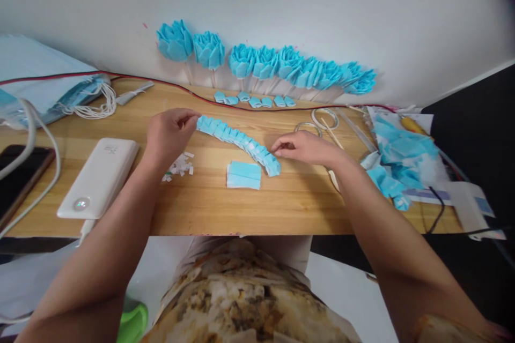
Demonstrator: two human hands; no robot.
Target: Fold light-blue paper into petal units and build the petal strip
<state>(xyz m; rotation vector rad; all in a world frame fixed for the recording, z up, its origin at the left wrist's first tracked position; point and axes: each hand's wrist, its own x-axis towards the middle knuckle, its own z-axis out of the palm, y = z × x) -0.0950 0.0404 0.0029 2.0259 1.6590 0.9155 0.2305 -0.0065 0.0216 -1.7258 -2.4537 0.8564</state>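
A curved strip of light blue pleated paper or fabric (237,139) runs diagonally across the wooden table. At its upper left end, my left hand (171,131) is closed, thumb and forefinger pinched at the strip's tip. My right hand (303,147) has its fingers bent and drawn together at the strip's lower right end; the fingertips touch its edge. Just below the strip lies a small stack of flat blue rectangles (243,175). Small white paper bits (183,166) are scattered beside my left wrist.
Several blue flowers on stems (241,61) lean on the wall, with small folded blue pieces (255,102) before them. A white power bank (98,177) and a phone (24,177) lie left. Tape rolls (325,118), a pile of blue pieces (402,150) and a red-black cable (193,94) are also there.
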